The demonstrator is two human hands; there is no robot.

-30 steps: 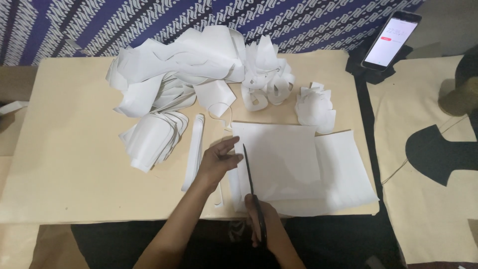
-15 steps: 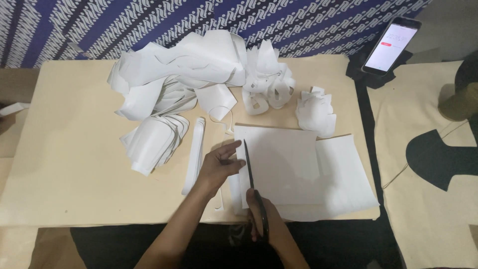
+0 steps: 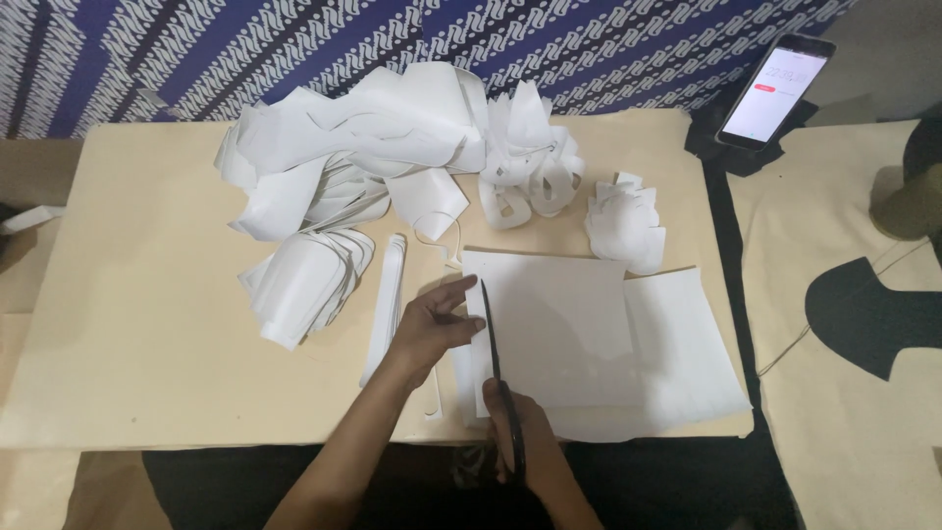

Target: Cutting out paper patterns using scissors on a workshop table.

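Lying flat on the desk (image 3: pixel 147 324), the white sheet (image 3: pixel 559 334) is being pinned at its left edge by the left hand (image 3: pixel 432 329), while the right hand (image 3: pixel 520 442), nearer the body, is clenching scissors (image 3: pixel 496 363) whose blades are pointing away along that edge.

white paper sheet (image 3: pixel 559 329); beige table (image 3: pixel 128 324); blue-white patterned cloth (image 3: pixel 294 49)
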